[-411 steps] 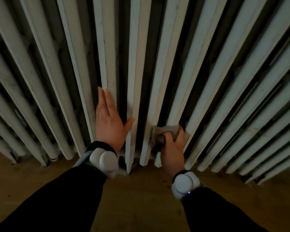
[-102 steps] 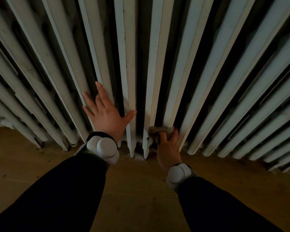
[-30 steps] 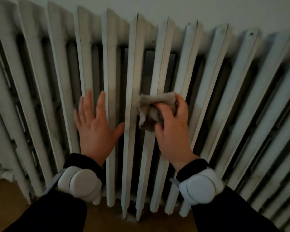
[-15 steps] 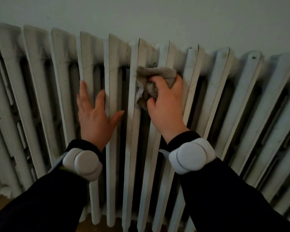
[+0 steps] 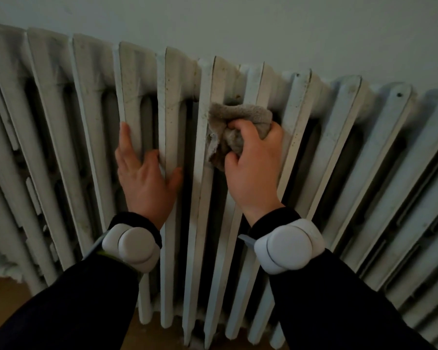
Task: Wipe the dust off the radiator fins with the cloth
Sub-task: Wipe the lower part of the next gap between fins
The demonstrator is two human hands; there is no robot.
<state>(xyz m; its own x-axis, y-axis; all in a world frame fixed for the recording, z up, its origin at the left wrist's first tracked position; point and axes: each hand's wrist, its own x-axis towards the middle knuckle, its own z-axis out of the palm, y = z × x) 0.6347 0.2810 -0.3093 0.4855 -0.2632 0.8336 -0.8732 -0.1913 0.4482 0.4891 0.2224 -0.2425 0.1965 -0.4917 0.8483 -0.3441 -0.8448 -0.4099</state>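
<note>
— Gripping a bunched grey-brown cloth, a person's right hand presses it against a white ribbed radiator, seen from the head camera. Where exactly does the cloth sit?

— Just below the radiator's top edge, about midway along the row of fins. It spans the fronts of two neighbouring fins, and a loose fold hangs down beside the thumb.

— And the grip?

— Clenched on the fabric: the fingers curl into the cloth from above and the thumb pinches it from below.

— What of the other hand?

— The left hand lies flat against the radiator, released and holding nothing. Its fingers are straight and point toward the top edge, resting on the fins left of the cloth. The thumb is splayed toward the right hand. The two hands are near each other but not touching.

— Anything else in the shot?

— Dark specks dot the upper parts of the fins around the cloth. A pale wall rises behind the top edge. A patch of brown floor shows below the radiator's lower left corner. Both forearms wear dark sleeves, each with a rounded white device strapped at the wrist.
</note>
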